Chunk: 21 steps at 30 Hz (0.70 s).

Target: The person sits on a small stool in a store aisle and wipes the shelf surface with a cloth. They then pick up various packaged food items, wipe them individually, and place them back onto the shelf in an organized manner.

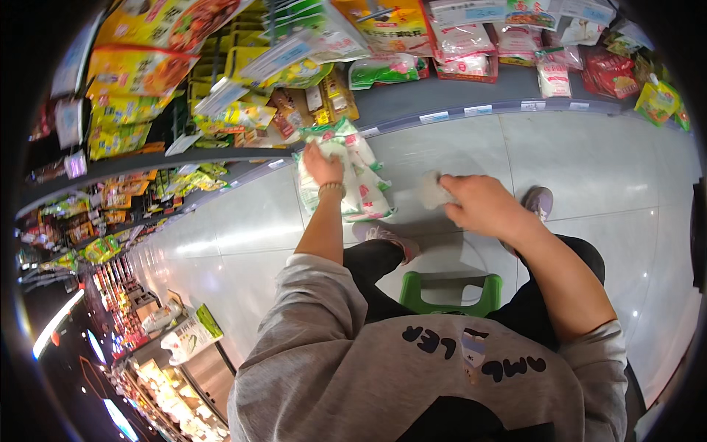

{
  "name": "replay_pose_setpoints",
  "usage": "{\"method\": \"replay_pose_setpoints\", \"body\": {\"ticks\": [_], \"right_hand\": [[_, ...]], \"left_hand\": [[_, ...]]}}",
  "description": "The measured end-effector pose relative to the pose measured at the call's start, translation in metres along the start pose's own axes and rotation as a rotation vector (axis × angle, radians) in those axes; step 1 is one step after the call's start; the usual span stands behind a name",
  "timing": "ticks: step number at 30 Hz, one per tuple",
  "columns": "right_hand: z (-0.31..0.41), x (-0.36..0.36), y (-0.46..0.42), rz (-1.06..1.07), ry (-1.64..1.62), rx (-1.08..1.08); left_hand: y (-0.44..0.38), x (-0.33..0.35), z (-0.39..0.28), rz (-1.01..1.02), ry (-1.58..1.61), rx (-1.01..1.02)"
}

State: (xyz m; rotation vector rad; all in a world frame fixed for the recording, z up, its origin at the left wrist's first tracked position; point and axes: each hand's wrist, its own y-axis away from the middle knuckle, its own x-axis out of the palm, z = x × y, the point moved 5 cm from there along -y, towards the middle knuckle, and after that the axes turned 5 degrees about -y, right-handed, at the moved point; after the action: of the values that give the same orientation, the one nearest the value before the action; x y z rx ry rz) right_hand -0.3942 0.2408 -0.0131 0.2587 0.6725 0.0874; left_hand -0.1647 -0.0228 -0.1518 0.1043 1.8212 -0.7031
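Observation:
My left hand (325,166), with a beaded bracelet at the wrist, rests on a pile of white plastic packets with green and pink print (367,190). The pile lies at the foot of the shelf, left of centre. Whether the fingers grip a packet cannot be told. In my right hand (475,201) is a crumpled whitish cloth (436,190), blurred, pinched between thumb and fingers above the grey tiled floor. Past both hands, the low shelf edge (431,117) carries price labels, with red-and-white packets (554,77) standing behind it.
A green plastic stool (450,309) is beneath me, between my legs. My shoes (538,203) are on the tiles. Yellow seasoning pouches (143,72) hang on racks at upper left, with price tags jutting out. Lit display cases (171,395) stand at lower left.

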Motion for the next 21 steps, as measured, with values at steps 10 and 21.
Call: {"method": "replay_pose_setpoints", "body": {"ticks": [10, 21], "right_hand": [[-0.019, -0.018, 0.027, 0.036, -0.046, 0.08], [-0.031, -0.029, 0.032, -0.048, -0.087, 0.082]], "left_hand": [[-0.147, 0.162, -0.15, 0.62, -0.329, 0.041], [-0.178, 0.278, -0.097, 0.614, -0.085, 0.173]]}}
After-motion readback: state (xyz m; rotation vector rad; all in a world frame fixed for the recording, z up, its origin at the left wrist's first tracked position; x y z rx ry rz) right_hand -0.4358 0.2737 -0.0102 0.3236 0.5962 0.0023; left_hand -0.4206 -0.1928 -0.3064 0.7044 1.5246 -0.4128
